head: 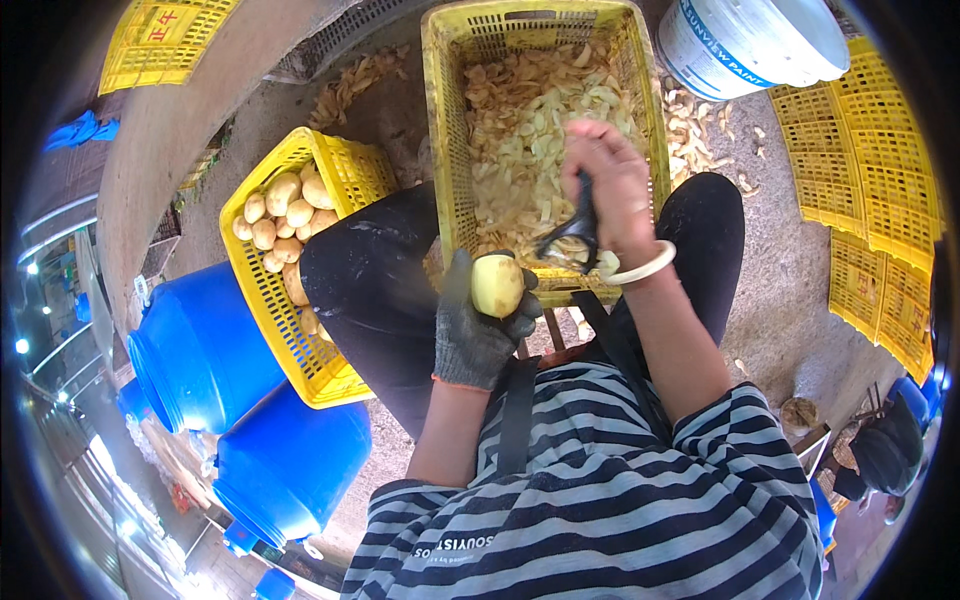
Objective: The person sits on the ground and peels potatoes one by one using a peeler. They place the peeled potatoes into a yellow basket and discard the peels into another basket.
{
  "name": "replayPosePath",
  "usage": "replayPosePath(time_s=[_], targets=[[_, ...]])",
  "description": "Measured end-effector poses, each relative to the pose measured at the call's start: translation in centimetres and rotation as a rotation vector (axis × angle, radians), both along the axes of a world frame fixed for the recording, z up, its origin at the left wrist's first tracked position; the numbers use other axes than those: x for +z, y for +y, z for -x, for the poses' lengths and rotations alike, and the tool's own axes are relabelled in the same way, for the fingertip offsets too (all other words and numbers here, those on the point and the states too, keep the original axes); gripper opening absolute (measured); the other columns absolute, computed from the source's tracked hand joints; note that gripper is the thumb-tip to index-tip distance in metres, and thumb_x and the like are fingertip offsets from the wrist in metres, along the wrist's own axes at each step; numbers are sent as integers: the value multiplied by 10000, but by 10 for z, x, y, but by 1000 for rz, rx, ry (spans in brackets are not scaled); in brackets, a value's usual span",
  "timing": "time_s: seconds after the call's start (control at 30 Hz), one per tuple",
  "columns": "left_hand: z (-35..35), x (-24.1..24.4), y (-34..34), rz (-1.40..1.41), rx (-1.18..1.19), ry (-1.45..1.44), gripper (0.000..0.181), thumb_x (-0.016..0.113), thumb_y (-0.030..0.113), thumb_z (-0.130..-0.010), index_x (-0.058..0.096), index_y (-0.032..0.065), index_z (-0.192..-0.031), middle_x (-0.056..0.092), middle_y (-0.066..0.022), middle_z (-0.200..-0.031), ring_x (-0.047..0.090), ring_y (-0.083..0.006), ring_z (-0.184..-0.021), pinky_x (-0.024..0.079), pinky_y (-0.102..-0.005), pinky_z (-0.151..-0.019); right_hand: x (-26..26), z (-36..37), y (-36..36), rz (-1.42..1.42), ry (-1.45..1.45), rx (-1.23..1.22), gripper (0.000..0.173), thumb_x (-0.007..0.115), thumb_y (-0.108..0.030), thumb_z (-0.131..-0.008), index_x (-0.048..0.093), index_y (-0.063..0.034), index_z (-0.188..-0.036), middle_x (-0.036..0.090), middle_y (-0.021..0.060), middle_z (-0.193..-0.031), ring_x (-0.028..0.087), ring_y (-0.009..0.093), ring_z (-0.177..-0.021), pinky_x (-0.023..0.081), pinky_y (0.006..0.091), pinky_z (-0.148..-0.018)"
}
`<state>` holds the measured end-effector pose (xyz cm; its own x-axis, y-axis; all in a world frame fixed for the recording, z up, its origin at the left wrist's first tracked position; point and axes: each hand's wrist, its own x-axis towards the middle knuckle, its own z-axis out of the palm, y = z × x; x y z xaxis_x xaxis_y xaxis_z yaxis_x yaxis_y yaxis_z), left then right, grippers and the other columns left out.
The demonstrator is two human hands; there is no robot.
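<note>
In a dark grey work glove, my left hand point(480, 337) grips a potato point(497, 286) whose visible side is mostly peeled and pale yellow. My bare right hand point(611, 180), slightly blurred, holds a black-handled peeler point(583, 225) just right of the potato, apart from it. A piece of pale peel point(608, 262) hangs near my right wrist, by a cream bangle point(643, 264). Beneath both hands, between my knees, stands a yellow plastic crate point(448, 135) with a thick layer of brown and pale potato peelings point(536, 127).
At my left knee, a yellow crate point(266, 360) holds several unpeeled potatoes point(285, 217). Blue plastic barrels point(217, 345) lie beyond it. A white paint bucket point(742, 45) stands front right, near scattered peelings point(694, 131) on the floor. Stacked yellow crates point(862, 150) line the right side.
</note>
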<state>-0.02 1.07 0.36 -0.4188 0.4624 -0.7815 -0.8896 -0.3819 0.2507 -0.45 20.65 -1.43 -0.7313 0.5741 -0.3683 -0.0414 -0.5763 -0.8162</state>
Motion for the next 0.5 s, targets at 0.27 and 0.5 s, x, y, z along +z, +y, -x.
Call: replayPosePath(time_s=[0.27,0.5], targets=[[-3,-14,0,-81,172,-114,469,501,443,-947,536,42,-1187,623,-177,-1077,620,-324,-977,526,-475,-833,23,-14,-51,-65,89,-148,116,550,-55,-911,593,11,-997,544,34,-719,515,89,-520,413,220,-464],[-10,-14,0,-98,171,-55,443,510,395,-961,522,24,-1204,625,-139,-1126,619,-270,-1028,520,-423,-889,11,-12,-66,-48,94,-118,135,574,-105,-932,597,-1,-1015,549,27,-738,520,90,-552,432,228,-487]])
